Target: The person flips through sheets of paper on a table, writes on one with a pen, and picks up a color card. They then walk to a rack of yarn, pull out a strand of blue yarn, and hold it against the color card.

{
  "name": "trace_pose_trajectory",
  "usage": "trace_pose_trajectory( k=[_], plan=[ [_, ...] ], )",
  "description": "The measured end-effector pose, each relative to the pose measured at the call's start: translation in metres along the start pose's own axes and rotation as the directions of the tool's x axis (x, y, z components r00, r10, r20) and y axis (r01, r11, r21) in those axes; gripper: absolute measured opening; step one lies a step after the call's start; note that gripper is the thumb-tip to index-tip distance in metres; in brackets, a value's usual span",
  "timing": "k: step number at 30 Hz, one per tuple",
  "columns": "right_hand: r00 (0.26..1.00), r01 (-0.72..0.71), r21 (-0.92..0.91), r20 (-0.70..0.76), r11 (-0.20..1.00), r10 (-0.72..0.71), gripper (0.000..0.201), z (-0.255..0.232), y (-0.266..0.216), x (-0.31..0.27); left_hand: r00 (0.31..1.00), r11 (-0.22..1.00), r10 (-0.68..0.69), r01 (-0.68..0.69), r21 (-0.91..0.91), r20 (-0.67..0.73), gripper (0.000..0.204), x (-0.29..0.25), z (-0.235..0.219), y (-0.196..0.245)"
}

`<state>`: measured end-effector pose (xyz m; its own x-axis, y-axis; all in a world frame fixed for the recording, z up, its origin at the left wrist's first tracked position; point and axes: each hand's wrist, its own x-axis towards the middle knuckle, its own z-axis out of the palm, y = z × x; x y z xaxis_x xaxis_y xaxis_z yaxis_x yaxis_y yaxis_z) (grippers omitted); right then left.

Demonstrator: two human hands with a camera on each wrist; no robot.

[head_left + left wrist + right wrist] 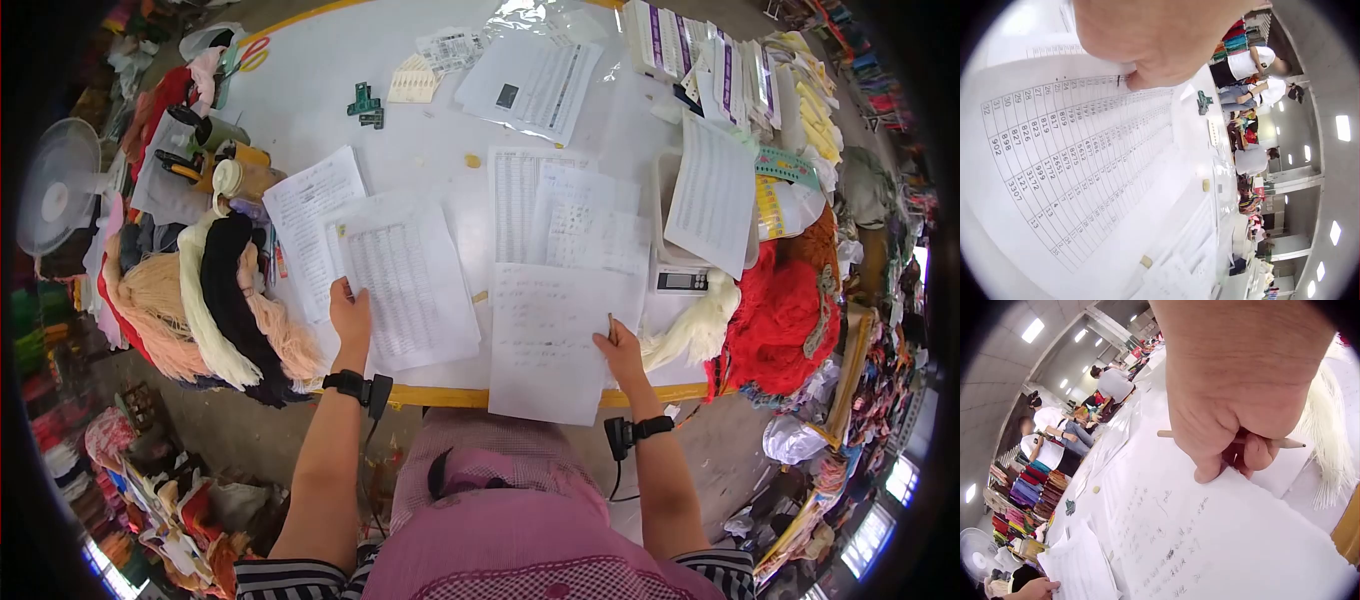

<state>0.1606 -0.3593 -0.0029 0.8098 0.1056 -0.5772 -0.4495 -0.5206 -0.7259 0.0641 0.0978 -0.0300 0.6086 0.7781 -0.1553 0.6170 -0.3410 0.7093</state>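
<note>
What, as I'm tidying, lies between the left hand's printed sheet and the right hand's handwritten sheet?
A small yellowish scrap on a strip of table, in the head view.

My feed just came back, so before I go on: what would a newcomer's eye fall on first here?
Probably the vivid red yarn heaped at the table's right edge. Next, the black hank on the left, between cream yarn and peach yarn. Then the right hand, holding a pencil at the edge of a handwritten sheet, and the left hand on a printed chart.
</note>
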Motion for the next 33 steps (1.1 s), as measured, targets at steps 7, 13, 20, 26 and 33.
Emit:
trace_pose_trajectory(
  k=[7, 13, 20, 26, 33],
  plan=[
    [1.000, -0.009, -0.003, -0.028, 1.000, 0.009, 0.019, -0.004, -0.011, 0.010, 0.994, 0.995, -0.093, 0.095, -0.039, 0.054, 0.027, 0.011, 0.010, -0.027],
    [0.998, -0.045, 0.070, -0.045, 0.997, 0.049, 0.027, 0.003, -0.023, 0.012, 0.996, 0.993, -0.079, 0.082, -0.087, 0.041, 0.021, 0.012, 0.007, -0.020],
    [0.992, -0.058, 0.020, -0.112, 0.998, 0.060, 0.033, 0.004, -0.034, 0.029, 0.993, 0.989, -0.114, 0.118, -0.093, 0.042, 0.022, 0.009, -0.005, -0.010],
    [0.988, -0.040, -0.072, -0.150, 0.997, 0.028, 0.035, -0.013, -0.025, 0.048, 0.996, 0.994, -0.080, 0.083, -0.075, 0.047, 0.019, 0.011, -0.008, -0.021],
    [0.982, -0.035, -0.188, -0.186, 0.981, -0.001, 0.034, -0.021, -0.017, 0.053, 0.992, 0.982, -0.099, 0.109, -0.153, 0.076, 0.017, 0.011, -0.010, -0.016]
  ],
)
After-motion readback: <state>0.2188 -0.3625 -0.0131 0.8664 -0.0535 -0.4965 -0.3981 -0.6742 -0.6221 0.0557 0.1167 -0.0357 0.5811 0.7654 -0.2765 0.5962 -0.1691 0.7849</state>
